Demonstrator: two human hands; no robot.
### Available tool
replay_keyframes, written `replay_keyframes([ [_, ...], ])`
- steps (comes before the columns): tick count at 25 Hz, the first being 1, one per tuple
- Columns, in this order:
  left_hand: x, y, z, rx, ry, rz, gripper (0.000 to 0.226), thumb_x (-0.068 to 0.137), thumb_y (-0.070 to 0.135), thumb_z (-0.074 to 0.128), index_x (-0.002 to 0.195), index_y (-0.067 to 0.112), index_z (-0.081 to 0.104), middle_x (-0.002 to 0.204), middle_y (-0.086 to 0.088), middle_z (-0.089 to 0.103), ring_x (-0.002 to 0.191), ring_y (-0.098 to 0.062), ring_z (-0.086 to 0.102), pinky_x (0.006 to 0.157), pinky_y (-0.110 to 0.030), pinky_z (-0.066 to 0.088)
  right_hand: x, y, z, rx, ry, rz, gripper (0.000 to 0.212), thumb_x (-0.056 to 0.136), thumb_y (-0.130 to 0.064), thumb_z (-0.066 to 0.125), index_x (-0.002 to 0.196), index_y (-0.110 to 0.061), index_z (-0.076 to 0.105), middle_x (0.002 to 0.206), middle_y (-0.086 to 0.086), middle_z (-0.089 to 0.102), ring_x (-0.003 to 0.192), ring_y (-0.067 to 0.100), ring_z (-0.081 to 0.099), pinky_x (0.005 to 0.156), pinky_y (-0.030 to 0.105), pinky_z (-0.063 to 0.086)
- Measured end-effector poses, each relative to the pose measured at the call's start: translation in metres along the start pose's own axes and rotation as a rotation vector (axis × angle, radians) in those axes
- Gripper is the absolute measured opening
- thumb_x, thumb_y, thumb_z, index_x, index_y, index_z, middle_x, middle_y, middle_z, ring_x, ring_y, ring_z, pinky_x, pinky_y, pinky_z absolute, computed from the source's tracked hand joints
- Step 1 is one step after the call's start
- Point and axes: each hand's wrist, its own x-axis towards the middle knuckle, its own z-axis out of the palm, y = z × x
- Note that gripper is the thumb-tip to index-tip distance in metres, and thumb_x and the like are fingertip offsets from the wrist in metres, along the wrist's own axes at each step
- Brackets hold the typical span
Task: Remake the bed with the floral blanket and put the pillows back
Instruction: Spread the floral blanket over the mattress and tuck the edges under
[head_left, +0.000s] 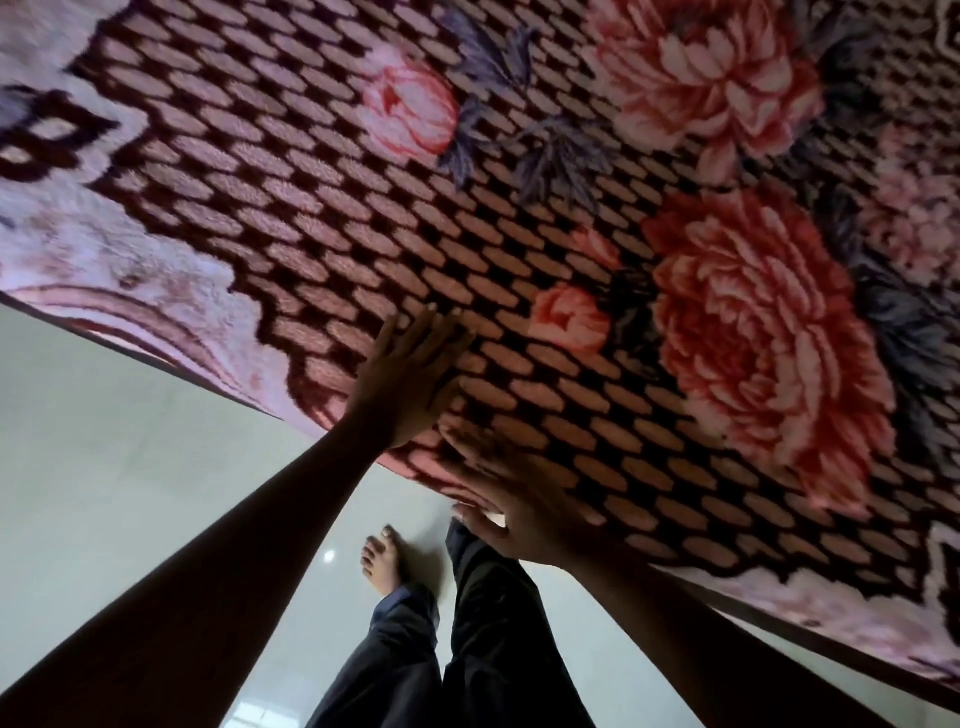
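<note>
The floral blanket (545, 218) fills the upper part of the head view, plush, with a dark brown and pink lattice pattern, big pink flowers and a pale border. It lies spread over the bed and hangs over the near edge. My left hand (410, 374) lies flat on it near that edge, fingers straight and together. My right hand (514, 499) also presses flat on the blanket a little nearer to me, fingers spread, thumb at the edge. No pillows are in view.
Pale glossy floor tiles (130, 441) run along the bed's near side. My legs in dark trousers (467, 639) and a bare foot (382, 564) stand on the floor right beside the bed edge.
</note>
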Motion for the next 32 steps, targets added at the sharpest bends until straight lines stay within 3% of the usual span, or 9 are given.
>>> replay_keyframes([
  [5,-0.021,0.026,0.003,-0.128,-0.13,-0.038,0.052,0.093,0.043,0.027,0.138,0.017,0.034,0.141,-0.012,0.047,0.129,-0.035,0.045,0.108,-0.053,0.015,0.024,0.04,-0.037,0.095,0.413,0.315,0.037,0.093,-0.025,0.049,0.127,-0.012,0.057,0.135,0.006,0.052,0.126,0.014,0.047,0.101,0.026,0.043],
  [10,0.065,0.008,-0.002,-0.294,0.032,-0.18,0.052,0.085,0.035,0.04,0.133,0.015,0.04,0.134,-0.012,0.054,0.127,-0.025,0.039,0.105,-0.045,0.019,0.107,0.129,-0.081,0.035,0.432,0.522,0.048,0.096,-0.041,0.033,0.131,-0.014,0.053,0.135,0.004,0.052,0.127,0.002,0.035,0.104,0.021,0.034],
  [13,0.155,-0.043,0.016,-0.236,0.029,-0.216,0.059,0.082,0.04,0.04,0.136,0.016,0.04,0.138,-0.009,0.05,0.13,-0.024,0.035,0.107,-0.052,0.026,0.166,0.202,-0.11,-0.059,0.439,0.55,0.06,0.095,-0.05,0.029,0.136,-0.009,0.047,0.14,0.012,0.047,0.132,0.02,0.039,0.106,0.02,0.026],
  [18,0.228,-0.128,0.06,-0.043,-0.164,-0.331,0.067,0.096,0.051,0.008,0.144,0.012,0.035,0.151,-0.012,0.032,0.141,-0.031,0.021,0.111,-0.059,0.014,0.29,0.33,-0.158,-0.189,0.308,0.7,0.072,0.091,-0.055,0.033,0.148,-0.012,0.022,0.156,0.012,0.018,0.144,0.028,0.016,0.116,0.042,0.017],
  [22,0.226,-0.125,0.072,-0.009,-0.112,-0.343,0.066,0.094,0.052,0.015,0.146,0.014,0.029,0.153,-0.009,0.025,0.143,-0.027,0.015,0.112,-0.056,0.014,0.376,0.357,-0.148,-0.161,0.431,0.908,0.072,0.093,-0.056,0.026,0.149,-0.011,0.019,0.156,0.015,0.015,0.145,0.03,0.01,0.115,0.05,0.008],
  [24,0.227,-0.126,0.075,-0.015,-0.113,-0.361,0.067,0.09,0.051,0.027,0.147,0.017,0.026,0.155,-0.006,0.021,0.144,-0.027,0.012,0.112,-0.054,0.012,0.406,0.335,-0.125,-0.226,0.45,0.813,0.076,0.087,-0.058,0.016,0.147,-0.012,0.025,0.154,0.015,0.022,0.144,0.032,0.015,0.115,0.052,0.007],
  [29,0.225,-0.126,0.08,-0.008,-0.05,-0.327,0.074,0.085,0.048,0.035,0.15,0.019,0.013,0.157,-0.005,0.013,0.144,-0.028,0.011,0.111,-0.057,0.015,0.42,0.261,-0.08,-0.287,0.252,0.091,0.059,0.096,-0.047,0.026,0.142,-0.013,0.039,0.149,0.008,0.037,0.14,0.024,0.03,0.112,0.05,0.025],
  [30,0.226,-0.126,0.079,-0.023,-0.044,-0.321,0.073,0.086,0.047,0.036,0.15,0.019,0.014,0.157,-0.006,0.015,0.144,-0.029,0.014,0.111,-0.057,0.016,0.427,0.267,-0.087,-0.258,0.237,0.044,0.057,0.097,-0.045,0.029,0.142,-0.013,0.039,0.148,0.008,0.038,0.139,0.023,0.032,0.111,0.047,0.027],
  [32,0.223,-0.128,0.072,-0.128,0.0,-0.292,0.062,0.09,0.045,0.033,0.146,0.017,0.029,0.153,-0.008,0.027,0.141,-0.029,0.023,0.111,-0.055,0.017,0.447,0.288,-0.104,-0.227,0.327,0.193,0.057,0.094,-0.043,0.031,0.143,-0.012,0.037,0.148,0.01,0.038,0.139,0.025,0.032,0.111,0.048,0.028],
])
